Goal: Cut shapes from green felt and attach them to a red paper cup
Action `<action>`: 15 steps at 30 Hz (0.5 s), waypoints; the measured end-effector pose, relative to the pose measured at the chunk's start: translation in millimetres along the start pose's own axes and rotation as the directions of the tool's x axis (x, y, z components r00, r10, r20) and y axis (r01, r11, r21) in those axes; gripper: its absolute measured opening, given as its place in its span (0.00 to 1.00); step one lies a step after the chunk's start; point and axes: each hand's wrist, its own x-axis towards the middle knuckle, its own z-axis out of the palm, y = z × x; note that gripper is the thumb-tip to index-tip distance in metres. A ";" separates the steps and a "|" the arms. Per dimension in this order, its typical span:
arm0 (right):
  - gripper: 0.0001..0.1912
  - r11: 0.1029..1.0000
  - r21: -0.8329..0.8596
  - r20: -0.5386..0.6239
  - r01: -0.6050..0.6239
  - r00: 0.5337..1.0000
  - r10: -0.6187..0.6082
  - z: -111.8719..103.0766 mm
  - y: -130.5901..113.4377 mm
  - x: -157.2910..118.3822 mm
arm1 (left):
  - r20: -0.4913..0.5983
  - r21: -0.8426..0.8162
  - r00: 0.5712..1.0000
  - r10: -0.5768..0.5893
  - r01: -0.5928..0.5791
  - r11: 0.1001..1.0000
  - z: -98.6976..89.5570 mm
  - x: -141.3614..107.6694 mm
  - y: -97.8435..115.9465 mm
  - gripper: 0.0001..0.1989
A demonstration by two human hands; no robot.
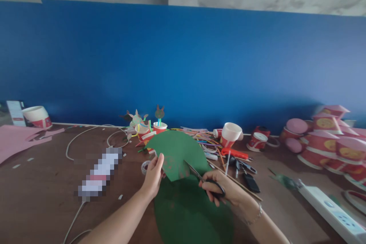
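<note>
My left hand (154,175) pinches the lower left edge of a green paper sheet (178,146), which is raised and rounded along its top. In my right hand (217,187) is a pair of black-handled scissors (197,171); fingers go through the handle loops. The blades point up and left, over or against the sheet's right part; I cannot tell whether they are cutting. Below lies a larger, darker green sheet (191,213) on the table. A roll of clear tape (145,166) sits just left of my left hand.
A pixelated device with a cable (100,175) lies left. Pink paper (20,139) is at far left. Along the wall stand paper cups (230,135), straws and an orange cutter (236,153). Keys (237,166), a power strip (328,206) and stacked red-and-pink cup crafts (320,145) occupy the right.
</note>
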 end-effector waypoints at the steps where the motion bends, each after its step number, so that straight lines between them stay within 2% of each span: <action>1: 0.18 1.000 0.009 -0.010 0.005 1.000 -0.005 2.1 1.0 1.7 | 0.074 -0.017 0.997 0.037 -0.035 0.999 0.9 -2.8 1.0 0.19; 3: 0.18 0.999 0.040 -0.034 0.019 0.999 -0.018 6.5 4.4 6.0 | 0.238 -0.033 0.968 0.082 -0.076 0.997 3.6 -9.3 3.3 0.21; 5: 0.18 0.998 0.065 -0.043 0.026 0.999 -0.024 10.6 8.5 10.1 | 0.320 0.019 0.945 0.063 -0.073 0.997 6.7 -15.7 5.2 0.22; 9: 0.19 0.999 0.043 0.006 0.025 1.000 -0.026 15.4 14.5 13.8 | 0.306 0.222 0.952 -0.017 -0.054 0.974 9.4 -20.7 4.1 0.11; 12: 0.19 0.999 0.030 0.024 0.022 0.999 -0.023 16.0 15.3 13.7 | 0.299 0.249 0.954 -0.035 -0.043 0.967 7.5 -18.1 2.1 0.12; 15: 0.18 0.999 0.048 0.017 0.023 1.000 -0.024 16.1 14.0 13.1 | 0.343 0.250 0.937 -0.059 -0.031 0.968 5.2 -15.3 2.3 0.11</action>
